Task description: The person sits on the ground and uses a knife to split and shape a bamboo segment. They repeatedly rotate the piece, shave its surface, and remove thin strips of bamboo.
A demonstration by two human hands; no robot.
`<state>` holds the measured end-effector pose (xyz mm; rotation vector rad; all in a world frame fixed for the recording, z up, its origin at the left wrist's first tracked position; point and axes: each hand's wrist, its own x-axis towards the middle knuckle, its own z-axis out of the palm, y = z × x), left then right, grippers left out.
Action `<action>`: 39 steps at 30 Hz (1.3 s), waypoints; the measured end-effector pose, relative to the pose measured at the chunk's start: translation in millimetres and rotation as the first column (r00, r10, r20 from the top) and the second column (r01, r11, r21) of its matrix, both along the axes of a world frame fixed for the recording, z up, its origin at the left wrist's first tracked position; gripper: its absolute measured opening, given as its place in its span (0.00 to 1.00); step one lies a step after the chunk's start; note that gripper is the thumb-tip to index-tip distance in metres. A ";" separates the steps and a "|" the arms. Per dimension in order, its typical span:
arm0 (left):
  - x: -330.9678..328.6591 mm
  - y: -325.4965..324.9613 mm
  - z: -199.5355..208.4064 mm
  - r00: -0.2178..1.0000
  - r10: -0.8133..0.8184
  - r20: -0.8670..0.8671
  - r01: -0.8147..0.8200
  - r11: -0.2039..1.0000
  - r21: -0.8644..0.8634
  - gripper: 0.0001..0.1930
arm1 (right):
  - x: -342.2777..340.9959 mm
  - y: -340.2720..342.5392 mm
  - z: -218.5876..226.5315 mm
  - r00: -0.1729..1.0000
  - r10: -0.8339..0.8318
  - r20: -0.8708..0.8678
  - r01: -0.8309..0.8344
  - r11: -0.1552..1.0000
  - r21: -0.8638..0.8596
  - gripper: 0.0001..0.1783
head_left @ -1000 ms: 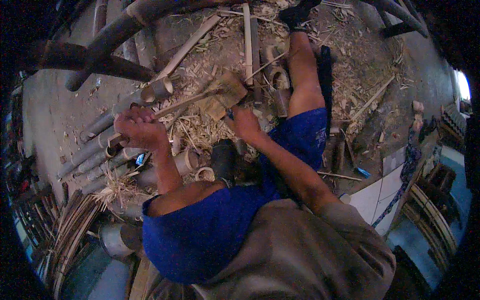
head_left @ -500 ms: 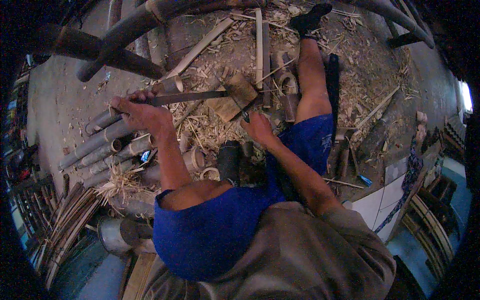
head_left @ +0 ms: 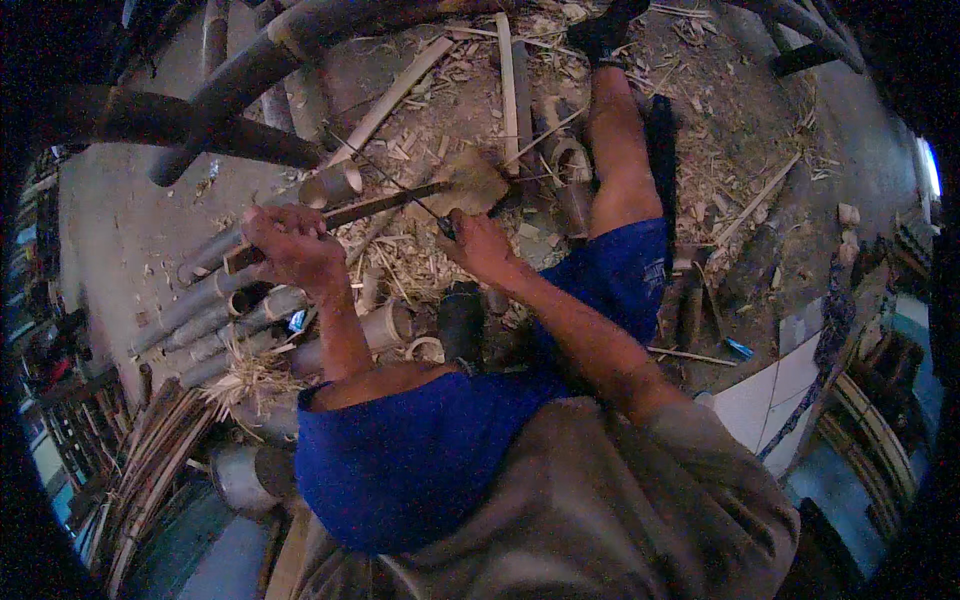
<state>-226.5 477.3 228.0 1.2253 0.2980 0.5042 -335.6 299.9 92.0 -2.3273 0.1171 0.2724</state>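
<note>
My left hand (head_left: pixel 295 245) is closed around a long flat bamboo strip (head_left: pixel 390 202), whose near end sticks out on the hand's left side. The strip slants up to the right, its far end resting at a wooden block (head_left: pixel 476 182). In my right hand (head_left: pixel 482 247) is the dark handle of a knife (head_left: pixel 388 174). Its thin blade points up and left, crossing the strip near the middle in this view; I cannot tell whether they touch.
Cut bamboo tubes (head_left: pixel 205 297) lie at the left, beside a tuft of shavings (head_left: pixel 250 378). Long split slats (head_left: pixel 508 95) rest on the shaving-strewn floor ahead. A thick pole frame (head_left: pixel 235 85) stands at the upper left. My bare right leg (head_left: pixel 622 160) stretches forward.
My right hand and the knife have moved left, and the blade now crosses the strip. The strip has tilted, its left end lower, with my left hand turned on it.
</note>
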 end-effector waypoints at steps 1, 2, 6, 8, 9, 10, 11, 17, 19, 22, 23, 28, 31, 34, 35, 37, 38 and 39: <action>0.7 -1.1 1.4 0.999 0.010 0.034 -0.013 0.997 0.078 0.14 | 4.1 0.9 36.9 0.995 0.015 -0.099 -0.009 0.998 0.059 0.26; 1.0 -4.4 4.9 0.998 0.018 0.068 -0.028 0.988 0.155 0.14 | 4.1 7.1 40.6 0.998 0.052 -0.027 -0.051 0.998 0.048 0.25; -3.8 1.2 -5.9 0.998 -0.001 0.059 -0.019 0.937 0.349 0.10 | -2.9 16.8 79.5 0.991 0.119 0.055 -0.120 0.993 0.018 0.27; -5.2 4.0 -1.1 0.998 -0.056 0.016 0.053 0.989 0.140 0.10 | -0.6 -12.6 -4.9 0.997 0.037 -0.073 -0.042 0.996 -0.074 0.28; -4.5 7.3 1.3 0.996 -0.092 -0.006 0.092 0.995 -0.023 0.10 | 2.2 -25.7 -28.9 0.989 0.023 -0.145 -0.037 0.995 -0.095 0.29; -3.2 7.3 1.5 0.999 -0.032 0.020 0.028 0.987 0.157 0.12 | 5.1 -31.2 -21.6 0.978 0.040 -0.207 -0.058 0.995 -0.080 0.30; -1.7 5.4 2.9 0.998 0.024 0.054 -0.041 0.943 0.329 0.14 | 8.7 -35.1 -14.0 0.965 0.054 -0.256 -0.072 0.995 -0.062 0.30; 3.3 6.2 0.2 0.997 -0.076 0.019 0.076 0.997 0.000 0.18 | -20.3 -38.9 -59.8 0.993 -0.056 -0.102 0.036 0.982 -0.186 0.29; -9.2 1.9 10.2 0.992 -0.122 0.017 0.122 0.992 -0.031 0.18 | -20.5 -37.0 -43.4 0.995 -0.010 -0.101 -0.009 0.983 -0.181 0.28; -19.2 7.8 12.7 0.980 -0.195 0.027 0.197 0.977 -0.081 0.20 | -2.2 -10.5 45.6 0.985 0.115 -0.126 -0.124 0.990 -0.066 0.26; -21.8 7.3 8.7 0.971 -0.237 0.034 0.239 0.969 -0.059 0.20 | -10.5 1.3 81.1 0.989 0.133 -0.071 -0.133 0.991 -0.002 0.26; -24.6 6.0 12.9 0.941 -0.335 0.052 0.337 0.941 -0.034 0.21 | -12.6 5.5 37.2 0.996 0.076 -0.050 -0.080 0.993 -0.088 0.24; -24.5 20.7 2.9 0.889 -0.445 0.110 0.458 0.877 -0.145 0.22 | -12.5 -8.6 35.9 0.992 0.114 -0.053 -0.119 0.987 -0.108 0.24; -17.8 21.0 -4.4 0.941 -0.318 0.117 0.331 0.936 -0.119 0.21 | -19.7 13.4 52.8 0.983 0.134 0.128 -0.133 0.991 -0.012 0.24; -19.4 20.3 -5.0 0.946 -0.308 0.098 0.318 0.940 -0.122 0.21 | -18.3 13.7 62.2 0.995 0.077 0.071 -0.074 0.996 -0.038 0.25; -15.7 10.2 3.9 0.948 -0.307 0.085 0.316 0.940 -0.129 0.20 | -16.8 -16.0 -28.4 0.998 0.028 0.056 -0.021 0.991 -0.135 0.26; -13.4 7.0 3.6 0.940 -0.328 0.097 0.336 0.939 -0.079 0.20 | -15.8 -31.3 -67.7 0.999 0.002 0.049 0.007 0.983 -0.181 0.26; -13.7 8.7 2.1 0.936 -0.335 0.106 0.339 0.941 -0.018 0.20 | -14.8 -30.1 -66.8 0.999 -0.011 0.046 0.018 0.987 -0.158 0.27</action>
